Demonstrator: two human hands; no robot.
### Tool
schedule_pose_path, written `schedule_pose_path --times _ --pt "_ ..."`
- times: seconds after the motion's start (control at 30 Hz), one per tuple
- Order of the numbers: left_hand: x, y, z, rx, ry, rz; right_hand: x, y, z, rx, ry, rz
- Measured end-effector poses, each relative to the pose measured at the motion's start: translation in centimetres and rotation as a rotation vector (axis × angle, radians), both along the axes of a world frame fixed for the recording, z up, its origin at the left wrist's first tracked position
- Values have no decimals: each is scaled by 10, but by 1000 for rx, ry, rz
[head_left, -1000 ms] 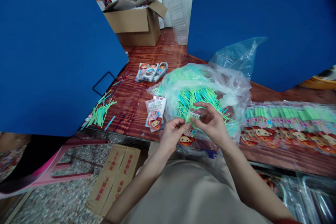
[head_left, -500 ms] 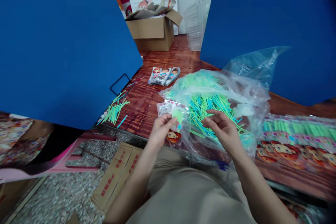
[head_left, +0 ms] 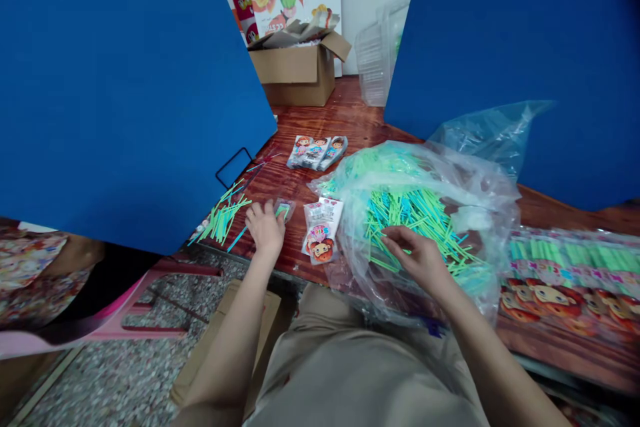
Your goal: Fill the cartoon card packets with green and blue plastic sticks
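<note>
My left hand [head_left: 267, 232] is over the table at left, fingers spread and palm down. By its fingertips is a small clear packet [head_left: 285, 208] with green in it, partly behind the hand. Over the near side of a large clear plastic bag [head_left: 465, 180] hovers my right hand [head_left: 417, 257], its fingers loosely curled, thumb and forefinger apart, nothing visible between them. Thin green and blue sticks [head_left: 400, 210] fill the bag. Between my hands lies a small stack of printed packets [head_left: 321, 233] with a cartoon face.
Loose sticks [head_left: 220, 217] lie at the table's left edge. Further back are cartoon packets [head_left: 317, 152] and an open cardboard box [head_left: 295, 70]. Filled packets [head_left: 570, 280] line the right side. Blue panels [head_left: 100, 80] stand on both sides; a pink stool [head_left: 165, 267] is at lower left.
My left hand has moved left and opened, letting go of the small packet with green in it. My right hand has shifted slightly left and down, staying over the bag of sticks.
</note>
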State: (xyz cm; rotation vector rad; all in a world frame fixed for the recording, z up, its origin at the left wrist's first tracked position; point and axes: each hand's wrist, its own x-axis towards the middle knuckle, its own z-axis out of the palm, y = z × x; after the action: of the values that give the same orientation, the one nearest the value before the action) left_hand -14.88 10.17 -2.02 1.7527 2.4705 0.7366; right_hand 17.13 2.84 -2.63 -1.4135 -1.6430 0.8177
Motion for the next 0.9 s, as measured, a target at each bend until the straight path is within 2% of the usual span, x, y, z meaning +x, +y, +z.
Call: schedule_pose_path --times 0.07,0.1,0.17,0.27,0.37,0.43,0.6,0.73,0.83,0.9 --pt "17 -8 -4 -39 138 -90 7 3 0 30 -32 -45" --pt "24 -10 -7 -76 146 -126 11 6 0 46 -56 -79" --pt "36 -10 -15 -151 86 -157 21 11 1 75 -124 -143" --pt "44 -4 -25 -214 -112 -133 36 17 2 105 -229 -211" --pt "43 2 -31 -158 -314 -136 47 17 1 113 -254 -237" --pt "40 4 -31 -109 -371 -164 52 16 0 101 -242 -256" --pt "37 3 -30 -121 -267 -202 62 16 -3 67 -223 -304" --pt "41 -1 -26 -106 -129 -192 68 13 -5 69 -260 -280" --pt "43 -5 -22 25 -101 -212 68 9 -8 47 -431 -233" --pt "45 -6 -19 146 -189 -246 63 6 -10 4 -610 -205"
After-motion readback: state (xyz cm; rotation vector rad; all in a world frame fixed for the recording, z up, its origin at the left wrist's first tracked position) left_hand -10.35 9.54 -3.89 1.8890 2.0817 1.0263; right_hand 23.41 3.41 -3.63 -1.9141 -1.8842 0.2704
